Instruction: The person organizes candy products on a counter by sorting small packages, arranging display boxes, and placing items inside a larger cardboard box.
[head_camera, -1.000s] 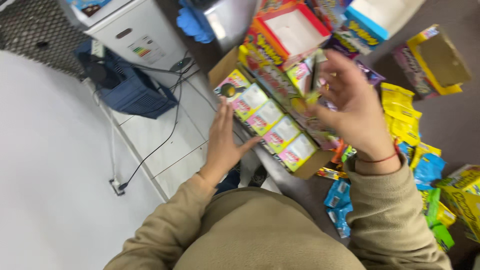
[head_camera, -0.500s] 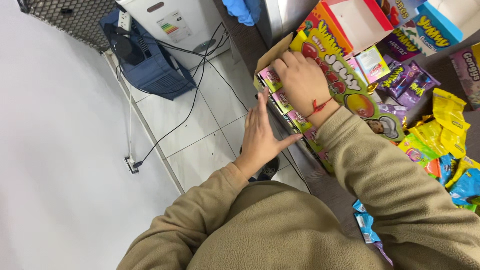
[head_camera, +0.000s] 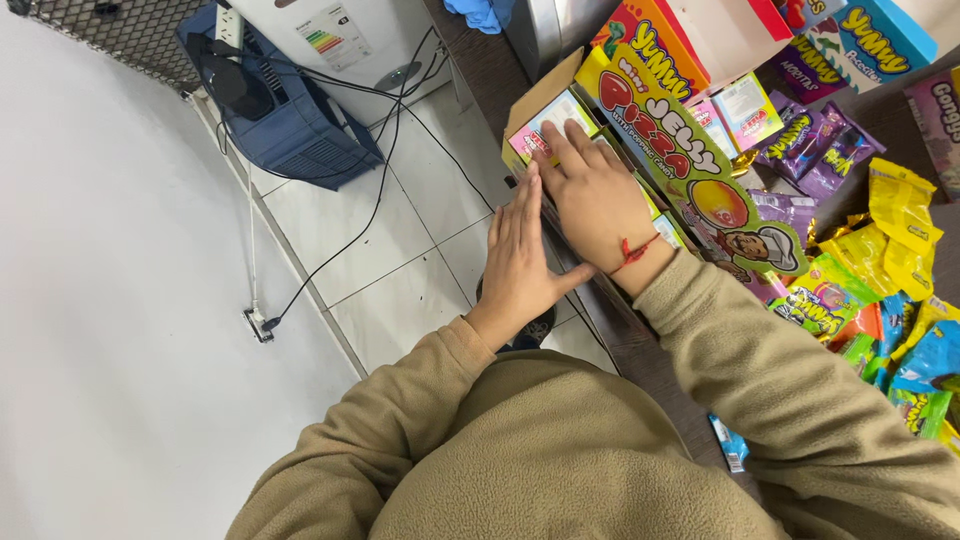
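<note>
Cardboard candy box: open brown cardboard display box (head_camera: 545, 100) with a tall yellow and green printed back flap, at the near edge of the dark counter, holding small flat candy packets in a row.
Left hand: left hand (head_camera: 520, 255) flat, fingers straight and together, palm pressed against the box's outer side wall; it grips nothing.
Right hand: right hand (head_camera: 595, 195) laid palm down on the packets inside the box, fingers spread and stretched out, not closed on anything; thin red string bracelet (head_camera: 632, 252) on the wrist.
Surface: dark brown counter (head_camera: 640, 350) along the right, crowded with sweets.
Room: pale tiled floor (head_camera: 370, 250) below the counter, white wall (head_camera: 110, 330) on the left, black cables (head_camera: 375, 195) running across the tiles, blue fabric bag (head_camera: 285, 125) against a white appliance (head_camera: 330, 35).
Packages: purple wrapped packets (head_camera: 815, 145), at least three, behind the flap; yellow sachets (head_camera: 900, 235), several in a heap, to the right; blue and green packets (head_camera: 900, 365) nearest the sleeve; one red and white open carton (head_camera: 720, 35) and one blue carton (head_camera: 880, 40) at the top.
Clothing: tan fleece sleeves (head_camera: 800, 400) on both arms.
</note>
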